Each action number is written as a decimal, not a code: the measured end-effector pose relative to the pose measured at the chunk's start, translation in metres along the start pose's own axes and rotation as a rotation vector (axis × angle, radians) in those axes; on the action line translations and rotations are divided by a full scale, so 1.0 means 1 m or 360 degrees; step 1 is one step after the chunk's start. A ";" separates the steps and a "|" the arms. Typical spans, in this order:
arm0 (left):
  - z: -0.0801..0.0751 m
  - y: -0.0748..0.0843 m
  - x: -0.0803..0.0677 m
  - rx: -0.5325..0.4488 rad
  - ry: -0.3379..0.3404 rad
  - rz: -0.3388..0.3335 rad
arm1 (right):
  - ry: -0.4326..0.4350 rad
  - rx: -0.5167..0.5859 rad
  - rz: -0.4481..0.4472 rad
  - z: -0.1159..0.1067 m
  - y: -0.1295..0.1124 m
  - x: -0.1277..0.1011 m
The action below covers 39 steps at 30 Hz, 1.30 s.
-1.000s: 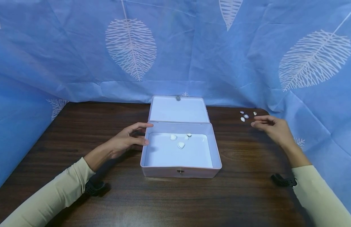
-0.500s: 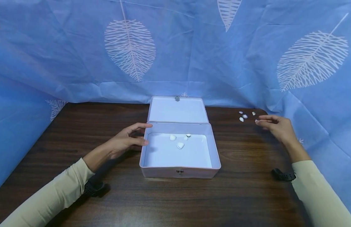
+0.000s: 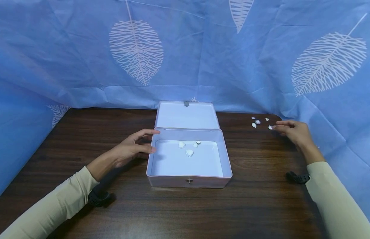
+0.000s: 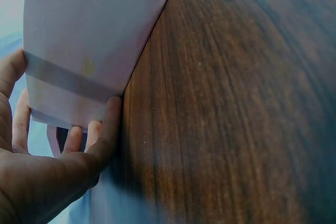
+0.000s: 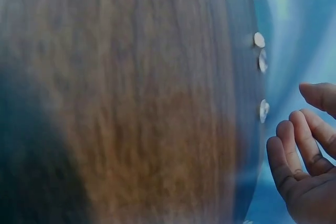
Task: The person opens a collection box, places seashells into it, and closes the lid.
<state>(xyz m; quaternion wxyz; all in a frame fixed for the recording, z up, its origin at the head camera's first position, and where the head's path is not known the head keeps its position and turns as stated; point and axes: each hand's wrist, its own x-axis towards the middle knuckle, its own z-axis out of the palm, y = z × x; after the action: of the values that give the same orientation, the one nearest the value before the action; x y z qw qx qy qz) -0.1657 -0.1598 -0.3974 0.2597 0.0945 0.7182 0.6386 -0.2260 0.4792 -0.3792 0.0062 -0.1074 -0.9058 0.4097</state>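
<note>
The right hand (image 3: 292,132) lies at the far right of the table (image 3: 83,139), fingers loosely extended and gripping nothing, its fingertips (image 3: 277,125) right at a small white shell (image 3: 270,127); whether they touch it cannot be told. Three more shells (image 3: 257,122) lie just to the left and slightly farther away, apart from the hand. The left hand (image 3: 132,148) rests against the left wall of the open pale box (image 3: 189,181), thumb on the side and fingers spread over the rim, pressing rather than clasping. A few shells in the box (image 3: 189,152) sit toward the far half of its floor. Compared with a second ago, the right hand has reached farther toward the far right corner, closing on the nearest shell; the left hand and box have stayed put
</note>
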 end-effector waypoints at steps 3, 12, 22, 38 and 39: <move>0.000 -0.001 0.000 -0.0001 0.0004 0.0014 | -0.0022 -0.0032 0.0005 0.002 0.002 0.004; 0.000 0.000 0.000 0.0014 0.0008 0.0021 | -0.0028 -0.0143 0.0029 0.004 0.011 0.017; 0.001 0.001 -0.001 0.0011 0.0016 0.0006 | -0.0109 -0.0286 0.0113 0.006 0.017 0.026; 0.001 0.002 -0.002 0.0029 0.0018 0.0017 | -0.0096 -0.0279 0.0063 0.013 0.019 0.030; 0.001 0.002 -0.002 0.0026 0.0018 0.0014 | -0.0099 -0.0285 0.0048 0.012 0.019 0.030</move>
<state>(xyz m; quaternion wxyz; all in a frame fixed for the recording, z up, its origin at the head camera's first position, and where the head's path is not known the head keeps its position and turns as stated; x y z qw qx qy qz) -0.1640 -0.1592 -0.3952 0.2519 0.0962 0.7245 0.6343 -0.2531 0.4884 -0.4038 -0.0378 -0.1085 -0.9368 0.3304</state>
